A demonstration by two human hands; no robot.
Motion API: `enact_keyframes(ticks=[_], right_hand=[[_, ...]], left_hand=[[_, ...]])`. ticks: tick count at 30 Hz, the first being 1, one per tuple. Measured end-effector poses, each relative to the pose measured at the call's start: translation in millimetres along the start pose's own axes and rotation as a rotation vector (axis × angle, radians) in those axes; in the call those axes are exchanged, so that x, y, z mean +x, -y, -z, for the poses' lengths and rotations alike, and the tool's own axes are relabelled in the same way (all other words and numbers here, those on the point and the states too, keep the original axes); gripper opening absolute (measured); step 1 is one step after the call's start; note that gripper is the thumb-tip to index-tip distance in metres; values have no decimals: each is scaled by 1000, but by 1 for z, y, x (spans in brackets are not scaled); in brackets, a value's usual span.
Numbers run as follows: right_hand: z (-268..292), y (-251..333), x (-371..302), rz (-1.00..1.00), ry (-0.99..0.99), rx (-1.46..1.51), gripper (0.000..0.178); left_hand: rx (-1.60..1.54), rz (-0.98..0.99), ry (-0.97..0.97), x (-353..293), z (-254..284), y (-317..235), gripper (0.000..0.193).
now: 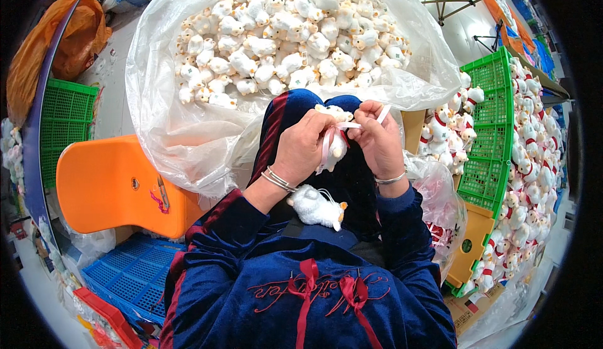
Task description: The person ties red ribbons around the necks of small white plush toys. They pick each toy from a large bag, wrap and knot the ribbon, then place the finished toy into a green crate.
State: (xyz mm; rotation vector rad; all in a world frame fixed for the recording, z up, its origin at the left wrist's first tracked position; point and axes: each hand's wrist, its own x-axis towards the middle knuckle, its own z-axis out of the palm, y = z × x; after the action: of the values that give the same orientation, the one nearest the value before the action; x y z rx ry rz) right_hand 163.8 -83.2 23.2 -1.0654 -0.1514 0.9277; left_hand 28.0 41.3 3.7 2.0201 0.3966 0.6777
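My left hand (pixel 296 148) is closed around a small white plush toy (pixel 338 150) above my knees. A pale pink ribbon (pixel 347 125) runs around the toy's neck, and a bit of red shows beside it. On the other side, my right hand (pixel 380 142) pinches the ribbon between thumb and fingers, with its loose end sticking up past the fingertips. A second white plush toy (pixel 317 207) with an orange-tan face and a thin cord loop lies in my lap, below my left wrist.
Ahead, a big clear plastic bag (pixel 160 66) lies spread under a heap of white plush toys (pixel 276 41). At left stands an orange chair (pixel 103 182) with small snips (pixel 163 193) on it. Green crates (pixel 487 123) and red-scarfed toys (pixel 527 179) fill the right side.
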Motion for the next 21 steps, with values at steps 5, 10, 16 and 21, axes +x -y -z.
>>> enact_keyframes(ticks=[5,10,16,21], right_hand=[[25,11,-9,-71,100,-222,22],[29,28,-22,-258,176,-625,18],[35,36,-22,-321,468,-617,13],[18,32,-11,-39,597,-636,12]], left_hand=[[4,-20,12,2,1,0,15],[30,-20,-7,0,0,1,12],[36,-107,-40,-1,-1,3,14],[-22,-106,-36,1,1,6,14]])
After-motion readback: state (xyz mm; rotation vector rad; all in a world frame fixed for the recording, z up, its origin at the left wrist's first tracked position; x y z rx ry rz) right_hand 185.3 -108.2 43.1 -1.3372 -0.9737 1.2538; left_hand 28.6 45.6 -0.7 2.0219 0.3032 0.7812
